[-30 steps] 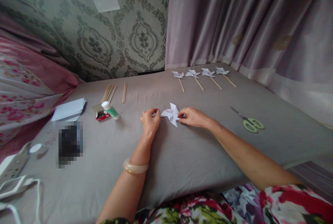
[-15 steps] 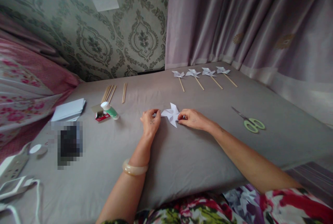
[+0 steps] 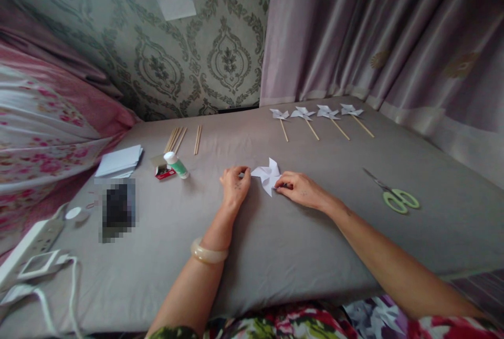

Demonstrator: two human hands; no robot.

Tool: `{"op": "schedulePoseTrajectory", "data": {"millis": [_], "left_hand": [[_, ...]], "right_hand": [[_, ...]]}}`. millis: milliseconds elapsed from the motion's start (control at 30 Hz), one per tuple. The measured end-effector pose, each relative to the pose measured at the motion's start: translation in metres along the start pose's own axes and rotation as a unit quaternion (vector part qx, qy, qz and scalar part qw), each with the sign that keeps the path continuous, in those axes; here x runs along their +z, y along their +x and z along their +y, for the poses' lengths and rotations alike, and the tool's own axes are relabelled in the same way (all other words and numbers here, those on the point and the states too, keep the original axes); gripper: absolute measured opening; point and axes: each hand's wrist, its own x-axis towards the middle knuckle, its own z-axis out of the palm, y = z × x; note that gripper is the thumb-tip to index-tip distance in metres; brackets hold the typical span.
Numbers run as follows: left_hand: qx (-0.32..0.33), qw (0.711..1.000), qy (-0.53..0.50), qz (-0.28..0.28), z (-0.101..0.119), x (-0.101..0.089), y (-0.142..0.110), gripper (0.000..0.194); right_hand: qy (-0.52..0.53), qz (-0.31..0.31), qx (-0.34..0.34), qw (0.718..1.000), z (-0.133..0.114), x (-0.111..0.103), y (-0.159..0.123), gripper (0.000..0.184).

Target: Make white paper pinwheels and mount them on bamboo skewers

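A white paper pinwheel [image 3: 268, 177] without a stick is held just above the grey cloth, between my two hands. My left hand [image 3: 234, 187] is closed in a pinch at the tip of its left blade. On the other side, my right hand [image 3: 302, 190] pinches the lower right blade, the fingers curled. A pale bangle [image 3: 209, 252] circles my left wrist. Farther back lie several finished pinwheels [image 3: 303, 113] on wooden sticks, in a row. Green-handled scissors [image 3: 394, 194] rest, blades slightly apart, to the right of my right hand.
Left of my hands stand a glue stick [image 3: 177, 165] and a small red box [image 3: 164, 172]. Behind them lie wooden sticks [image 3: 176, 139] in two groups. Stacked white paper [image 3: 119, 161], a blurred dark object [image 3: 118, 208], and a power strip [image 3: 33, 247] with white cables line the left side.
The whole view has shifted, so things on the cloth appear farther right. Both hands keep their pinch on the pinwheel, which is tilted slightly differently.
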Motion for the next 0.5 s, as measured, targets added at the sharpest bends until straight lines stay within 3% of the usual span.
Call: {"op": "schedulePoseTrajectory", "data": {"millis": [367,500], "left_hand": [[0.005,1.0,0.002,-0.003,-0.0033,0.001,0.001,0.019],[-0.003,1.0,-0.004,0.018,0.0,0.0023,-0.0016,0.018]], "right_hand": [[0.035,0.033,0.002,0.999,-0.0068,0.004,-0.003,0.013],[0.085,0.111,0.018,0.99,0.0003,0.0083,-0.0058,0.025]]}}
